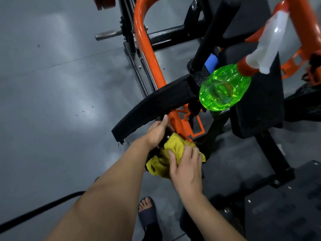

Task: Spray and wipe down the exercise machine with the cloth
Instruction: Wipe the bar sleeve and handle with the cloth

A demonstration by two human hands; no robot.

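Wiping step: right hand (186, 168) clutches crumpled yellow terry cloth (174, 145) against orange tubular machine frame (149, 54); left hand (156, 133) grips that frame; next, probably rubbing further along.

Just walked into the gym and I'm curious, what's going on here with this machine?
A person is wiping the machine. Their right hand grips a yellow cloth against the lower end of the orange frame. The left hand is at the same spot, just under the black pad; its fingers are hidden. The green bottle lies untouched on the machine.
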